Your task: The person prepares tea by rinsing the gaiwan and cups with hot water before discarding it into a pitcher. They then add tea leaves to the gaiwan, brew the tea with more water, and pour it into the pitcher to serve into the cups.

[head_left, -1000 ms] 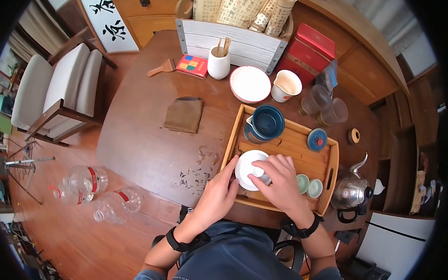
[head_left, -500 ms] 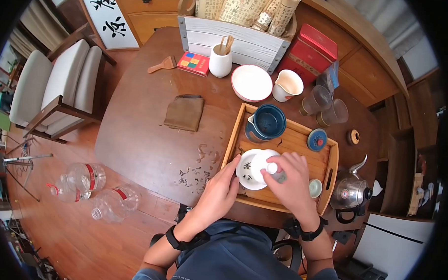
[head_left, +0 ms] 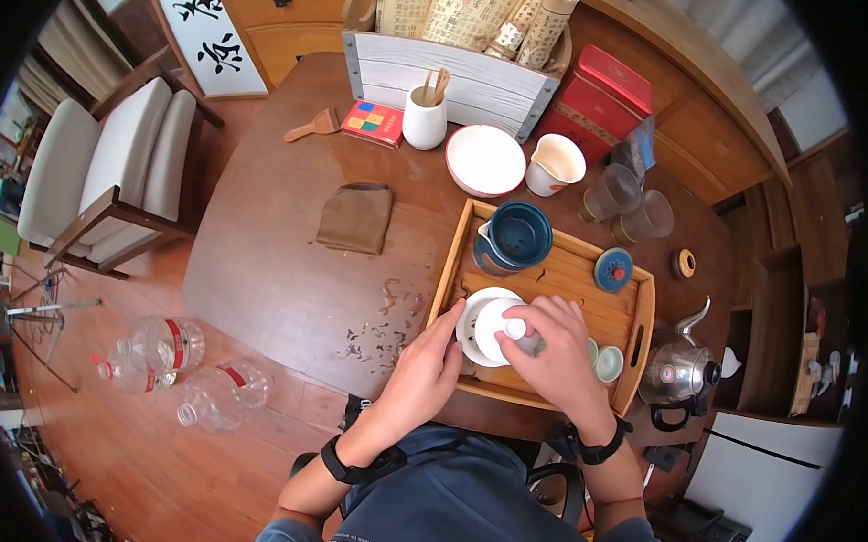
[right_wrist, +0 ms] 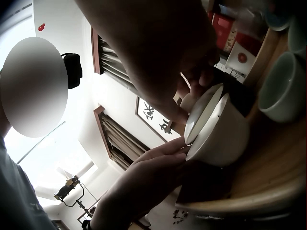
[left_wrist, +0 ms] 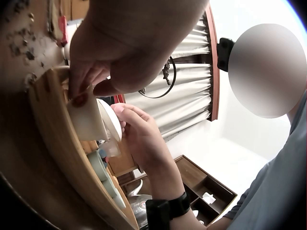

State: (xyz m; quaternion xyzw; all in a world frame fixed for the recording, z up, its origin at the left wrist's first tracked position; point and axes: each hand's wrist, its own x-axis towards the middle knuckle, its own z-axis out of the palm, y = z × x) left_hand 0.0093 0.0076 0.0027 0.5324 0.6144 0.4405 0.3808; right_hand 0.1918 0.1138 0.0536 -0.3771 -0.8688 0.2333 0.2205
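Note:
A white bowl (head_left: 472,328) with dark flecks inside stands on the wooden tray's near left part. The left hand (head_left: 424,374) touches its left side, fingers extended along the wall. In the right hand (head_left: 553,356), thumb and fingers pinch the knob of a white lid (head_left: 492,323), which covers the bowl's right part. Seen from the right wrist, the lid (right_wrist: 204,112) leans at the mouth of the bowl (right_wrist: 225,136), the left hand (right_wrist: 144,184) against the bowl's side. The left wrist view has the right hand (left_wrist: 146,139) at the lid (left_wrist: 109,120).
The tray (head_left: 440,288) also holds a dark blue pitcher (head_left: 519,238), a blue lid (head_left: 614,270) and small green cups (head_left: 610,363). A glass kettle (head_left: 674,375) stands right of it. Loose dark leaves (head_left: 374,345) and a folded brown cloth (head_left: 355,219) lie left.
The right hand first shifted the lid off the bowl to the right, uncovering its left part, then brought it slightly back left. The left hand has stayed at the bowl.

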